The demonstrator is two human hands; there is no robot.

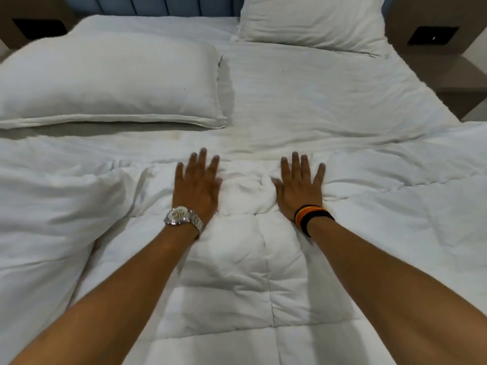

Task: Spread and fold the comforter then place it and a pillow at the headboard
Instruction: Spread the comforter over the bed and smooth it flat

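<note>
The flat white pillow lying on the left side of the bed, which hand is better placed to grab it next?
Left, probably. The left hand, with the silver watch, presses the white quilted comforter on the side nearer the flat white pillow. The right hand would have to cross over.

A bedroom: beyond the hands (197, 185) lie a bed (316, 101), pillows (110, 80) and a padded headboard (163, 3).

Both hands (249, 185) lie on the comforter (237, 272), one pillow (110, 80) beyond-left, another pillow (313, 19) at the headboard (163, 3).
</note>
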